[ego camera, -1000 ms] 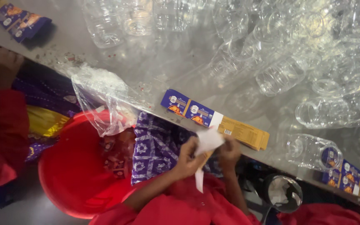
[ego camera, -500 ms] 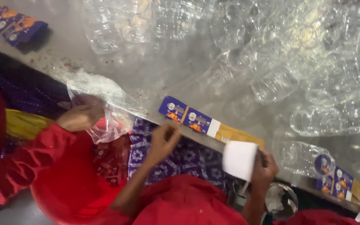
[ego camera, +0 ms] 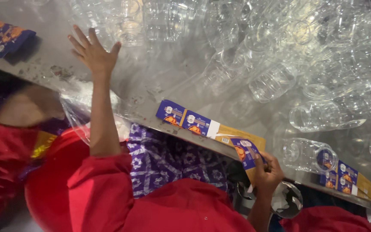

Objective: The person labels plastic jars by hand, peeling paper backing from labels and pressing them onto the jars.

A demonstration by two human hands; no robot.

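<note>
My left hand [ego camera: 92, 51] is stretched far out over the steel table [ego camera: 151, 81], fingers spread, holding nothing, just short of a clear plastic jar [ego camera: 125, 25]. My right hand [ego camera: 268, 172] stays near the table's near edge and pinches a blue and orange label [ego camera: 244, 151]. A strip of the same labels [ego camera: 194, 122] lies along that edge. A big heap of clear plastic jars [ego camera: 280, 56] covers the far side of the table. One jar [ego camera: 310, 154] lying on its side to the right of my right hand carries a label.
Another person's blurred hand [ego camera: 26, 109] and red sleeve are at the left, beside a clear plastic bag [ego camera: 76, 114] over a red tub [ego camera: 48, 184]. More label stacks lie at the far left [ego camera: 3, 34] and right [ego camera: 344, 176]. A round metal object [ego camera: 286, 199] sits below my right hand.
My left hand has gone from near my lap out across the table toward the jars. The label in my right hand showed its white back before and now shows its printed face.
</note>
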